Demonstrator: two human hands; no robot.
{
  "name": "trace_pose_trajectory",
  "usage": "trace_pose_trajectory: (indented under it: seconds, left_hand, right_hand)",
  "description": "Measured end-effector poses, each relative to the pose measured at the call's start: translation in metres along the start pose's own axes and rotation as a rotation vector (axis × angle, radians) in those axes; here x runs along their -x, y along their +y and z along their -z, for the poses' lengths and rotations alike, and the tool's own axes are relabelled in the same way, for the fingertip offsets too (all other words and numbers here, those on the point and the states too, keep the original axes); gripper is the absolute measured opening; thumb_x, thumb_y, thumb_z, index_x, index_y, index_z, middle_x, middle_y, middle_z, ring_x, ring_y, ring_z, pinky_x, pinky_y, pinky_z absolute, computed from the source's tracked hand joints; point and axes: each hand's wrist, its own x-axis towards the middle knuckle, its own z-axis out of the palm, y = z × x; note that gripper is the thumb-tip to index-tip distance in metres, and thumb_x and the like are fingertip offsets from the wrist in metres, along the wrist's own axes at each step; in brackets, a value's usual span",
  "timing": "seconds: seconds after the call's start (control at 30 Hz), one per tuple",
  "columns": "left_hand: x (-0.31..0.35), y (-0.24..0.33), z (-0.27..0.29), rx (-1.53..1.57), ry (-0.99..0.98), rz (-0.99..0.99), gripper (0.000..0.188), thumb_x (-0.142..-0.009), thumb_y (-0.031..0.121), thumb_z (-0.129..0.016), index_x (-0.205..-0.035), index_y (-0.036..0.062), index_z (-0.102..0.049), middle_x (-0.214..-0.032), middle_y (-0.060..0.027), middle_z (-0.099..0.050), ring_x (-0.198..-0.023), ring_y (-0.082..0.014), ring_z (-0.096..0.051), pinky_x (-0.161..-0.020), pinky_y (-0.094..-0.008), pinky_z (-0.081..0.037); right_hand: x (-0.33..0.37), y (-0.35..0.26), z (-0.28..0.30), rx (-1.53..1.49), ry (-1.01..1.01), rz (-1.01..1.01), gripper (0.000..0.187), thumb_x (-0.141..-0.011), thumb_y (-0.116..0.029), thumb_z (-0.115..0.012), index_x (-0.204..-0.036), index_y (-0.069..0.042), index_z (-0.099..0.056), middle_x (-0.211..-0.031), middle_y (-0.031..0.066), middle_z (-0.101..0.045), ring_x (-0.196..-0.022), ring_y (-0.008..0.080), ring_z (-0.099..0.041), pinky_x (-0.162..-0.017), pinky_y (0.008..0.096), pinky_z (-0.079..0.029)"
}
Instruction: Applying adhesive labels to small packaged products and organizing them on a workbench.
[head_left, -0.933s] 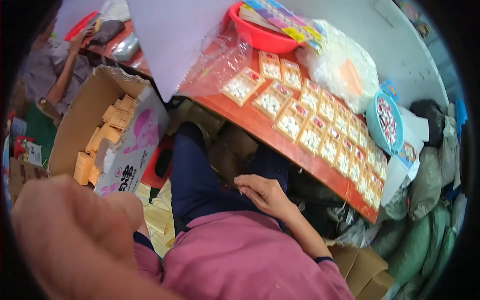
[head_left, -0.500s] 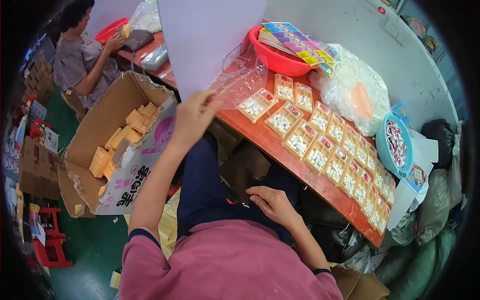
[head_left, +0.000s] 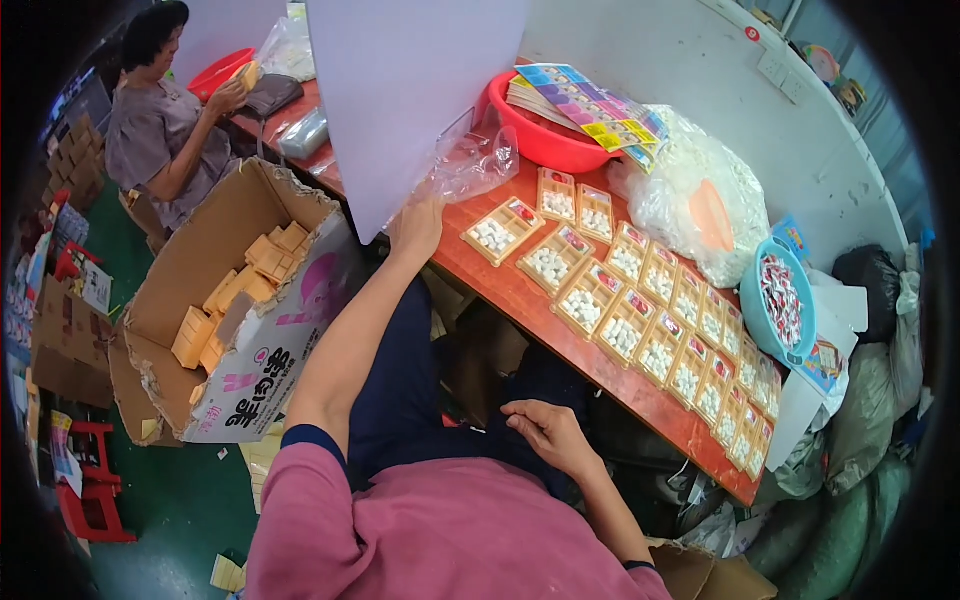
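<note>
At the table's near left edge, beside the upright white panel, my left hand [head_left: 417, 225] is closed on a clear plastic bag [head_left: 478, 165]. Part of the bag spreads crumpled over the tabletop, and my fingertips are partly hidden. My right hand [head_left: 548, 432] hangs above my lap, its fingers loosely curled together, with nothing visible in them. Right of the bag, rows of small orange-tan trays [head_left: 503, 230] hold white pieces, and several have a red packet in one compartment. The trays cover much of the red-brown tabletop [head_left: 455, 225].
A red basin [head_left: 550, 145] holds printed sheets [head_left: 600, 105]. Beside it sit a large bag of white pieces [head_left: 690, 180] and a blue basin [head_left: 752, 300] of small packets. On the left, a cardboard box [head_left: 160, 330] contains orange trays; beyond it another person [head_left: 165, 130] sits working.
My left hand has moved down and slightly right, toward the table edge, and the plastic bag has crumpled and sunk lower. My right hand has barely moved.
</note>
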Motion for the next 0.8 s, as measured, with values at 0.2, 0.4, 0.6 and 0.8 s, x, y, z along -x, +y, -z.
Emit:
trace_pose_trajectory:
  seconds: [0.2, 0.4, 0.6, 0.8]
  left_hand:
    - [-0.017, -0.025, -0.009, 0.239, 0.236, 0.147, 0.033, -0.092, 0.027, -0.040, -0.095, 0.0023, -0.061, -0.085, -0.0256, -0.062, -0.083, -0.0450, -0.058, -0.075, -0.0528, -0.043]
    - [-0.012, -0.032, -0.012, 0.352, 0.480, 0.074, 0.027, -0.088, 0.018, -0.047, -0.108, 0.0021, -0.057, -0.089, -0.0265, -0.061, -0.086, -0.0444, -0.057, -0.077, -0.0500, -0.044]
    - [0.014, -0.026, -0.001, 0.385, 0.393, 0.093, 0.033, -0.084, 0.010, -0.055, -0.115, 0.0012, -0.053, -0.102, -0.0266, -0.059, -0.093, -0.0429, -0.056, -0.079, -0.0480, -0.044]
    - [0.048, -0.025, 0.029, -0.215, 0.631, -0.384, 0.051, -0.080, 0.012, -0.063, -0.126, 0.0022, -0.043, -0.121, -0.0217, -0.050, -0.105, -0.0441, -0.049, -0.088, -0.0473, -0.041]
  right_hand:
    - [-0.040, -0.002, 0.005, 0.025, -0.017, 0.088, 0.021, -0.085, -0.010, -0.060, -0.104, -0.002, -0.060, -0.095, 0.0140, -0.063, -0.081, 0.0262, -0.063, -0.068, 0.0309, -0.050]
    - [-0.169, -0.020, 0.050, 0.117, 0.189, 0.085, 0.045, -0.086, -0.017, -0.059, -0.126, -0.002, -0.046, -0.118, 0.0181, -0.055, -0.109, 0.0279, -0.054, -0.086, 0.0336, -0.046]
    - [-0.313, 0.027, 0.023, 0.518, 0.269, 0.313, 0.056, -0.084, -0.031, -0.061, -0.130, -0.005, -0.040, -0.131, 0.0262, -0.041, -0.126, 0.0382, -0.036, -0.098, 0.0435, -0.037]
    - [-0.372, 0.051, -0.004, 0.501, -0.053, 0.111, 0.048, -0.086, -0.038, -0.053, -0.120, -0.004, -0.047, -0.121, 0.0268, -0.046, -0.118, 0.0406, -0.042, -0.096, 0.0435, -0.038]
